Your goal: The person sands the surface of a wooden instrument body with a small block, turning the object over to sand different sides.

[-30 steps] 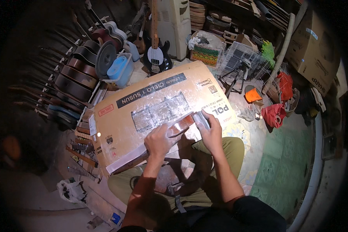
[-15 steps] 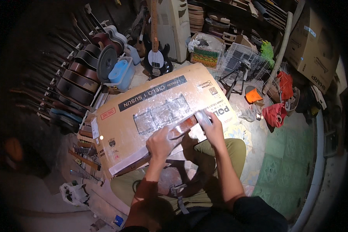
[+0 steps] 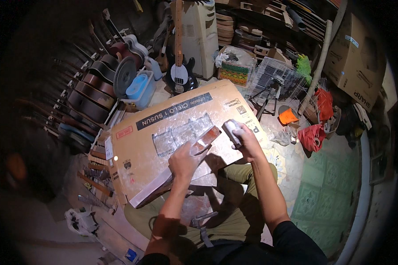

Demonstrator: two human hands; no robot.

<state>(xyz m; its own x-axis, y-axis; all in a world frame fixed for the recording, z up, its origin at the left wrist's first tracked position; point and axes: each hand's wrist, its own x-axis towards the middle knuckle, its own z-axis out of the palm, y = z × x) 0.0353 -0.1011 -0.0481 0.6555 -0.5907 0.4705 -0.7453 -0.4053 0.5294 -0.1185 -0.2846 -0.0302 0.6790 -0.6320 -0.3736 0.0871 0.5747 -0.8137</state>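
My left hand (image 3: 182, 160) is closed round a long wooden piece (image 3: 206, 139) with a glossy reddish-brown end that points up and to the right. A pale, dusty strip (image 3: 152, 189) runs down-left from the same hand, in line with it; whether both are one piece, my hand hides. In my right hand (image 3: 247, 142) is a grey, dusty block (image 3: 231, 132), the shape of a sanding block, gripped between thumb and fingers. The block is apart from the wooden end, just to its right. Below both hands lies a large flat cardboard box (image 3: 172, 119), dusted with pale powder.
Several guitars (image 3: 90, 92) stand in a row at the left, and a black bass guitar (image 3: 180, 78) stands behind the box. A clear tub (image 3: 143, 90), a wire rack (image 3: 276, 73), an orange spool (image 3: 288, 115) and a red bag (image 3: 311, 137) lie around it.
My right hand has drawn the grey block off the wooden end, where it was touching, and turned it. The wooden piece is now tilted more steeply. The view has shifted slightly.
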